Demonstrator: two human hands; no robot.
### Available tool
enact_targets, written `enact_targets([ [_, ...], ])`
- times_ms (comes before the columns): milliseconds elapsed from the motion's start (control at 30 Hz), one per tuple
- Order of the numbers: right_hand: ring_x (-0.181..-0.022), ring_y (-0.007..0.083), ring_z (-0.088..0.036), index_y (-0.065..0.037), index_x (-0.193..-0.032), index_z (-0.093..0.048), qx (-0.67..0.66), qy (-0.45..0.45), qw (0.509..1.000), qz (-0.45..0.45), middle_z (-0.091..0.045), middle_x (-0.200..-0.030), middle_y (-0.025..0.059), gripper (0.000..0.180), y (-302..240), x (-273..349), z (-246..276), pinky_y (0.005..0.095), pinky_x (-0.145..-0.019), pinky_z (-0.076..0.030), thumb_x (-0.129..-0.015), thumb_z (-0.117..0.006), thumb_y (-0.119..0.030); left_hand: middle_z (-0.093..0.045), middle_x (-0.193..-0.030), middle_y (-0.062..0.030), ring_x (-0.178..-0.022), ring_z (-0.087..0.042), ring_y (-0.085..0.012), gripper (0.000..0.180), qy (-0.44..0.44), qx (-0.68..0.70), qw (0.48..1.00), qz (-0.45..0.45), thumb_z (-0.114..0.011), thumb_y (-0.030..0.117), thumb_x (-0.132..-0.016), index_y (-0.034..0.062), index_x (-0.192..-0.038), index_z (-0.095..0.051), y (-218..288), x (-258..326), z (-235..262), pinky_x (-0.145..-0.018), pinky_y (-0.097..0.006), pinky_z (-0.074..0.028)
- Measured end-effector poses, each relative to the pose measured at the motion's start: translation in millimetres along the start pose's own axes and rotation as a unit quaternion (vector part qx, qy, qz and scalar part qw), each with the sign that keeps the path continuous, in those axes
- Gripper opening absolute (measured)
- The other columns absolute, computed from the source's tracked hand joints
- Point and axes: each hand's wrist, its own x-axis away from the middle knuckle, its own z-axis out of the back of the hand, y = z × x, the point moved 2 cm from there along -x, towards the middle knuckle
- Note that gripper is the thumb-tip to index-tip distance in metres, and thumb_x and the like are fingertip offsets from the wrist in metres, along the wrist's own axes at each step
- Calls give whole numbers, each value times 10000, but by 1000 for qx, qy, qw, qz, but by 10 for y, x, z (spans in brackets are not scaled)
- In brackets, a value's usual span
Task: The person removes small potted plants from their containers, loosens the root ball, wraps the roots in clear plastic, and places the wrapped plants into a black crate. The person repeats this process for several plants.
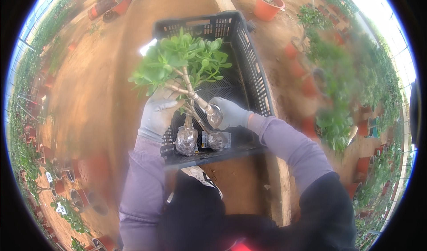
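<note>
My right hand, in a grey glove, is closed round the plastic-wrapped root ball of a jade plant. This plant is tilted, its bare stem slanting up and left to a leafy top. My left hand, also gloved, is closed at the stems below the leaves; foliage hides some of its fingers. Two more wrapped root balls, a left one and a right one, rest in the near end of a black plastic crate. Their leaves merge with those of the held plant.
A low pale kerb runs along the crate's right side. An orange pot stands beyond the crate. Potted plants line the right side, and more orange pots lie at the far left. A shoe shows just below the crate.
</note>
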Motion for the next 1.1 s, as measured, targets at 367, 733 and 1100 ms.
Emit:
enact_targets([
  [367,-958,189,-631,-37,-1220,-554,-90,-104,987,-79,-665,-1028,95,709,335,-137,164,331,-828,-505,-573,-842,-66,-570,-1296,-152,-1236,-537,-356,410,56,184,981,26,-607,15,-837,14,-1245,-563,-84,-167,-204,-1106,-535,-402],
  [733,-994,266,-626,-34,-1223,-554,-118,-100,986,-69,-629,-1060,130,748,236,-97,3,353,-871,-505,-536,-846,-84,-602,-1228,-188,-1159,-600,-366,363,94,185,978,2,-544,101,-965,-59,-1291,-525,-198,-66,-326,-1082,-506,-437],
  [1100,-1088,381,-586,-74,-1152,-640,36,11,999,-11,-616,-1181,208,361,344,-9,-187,442,-949,-489,-848,-642,-268,-597,-1163,-144,-994,-649,-270,323,134,39,985,-101,-578,-43,-910,-24,-1228,-525,-879,-84,-284,-912,-457,-569],
])
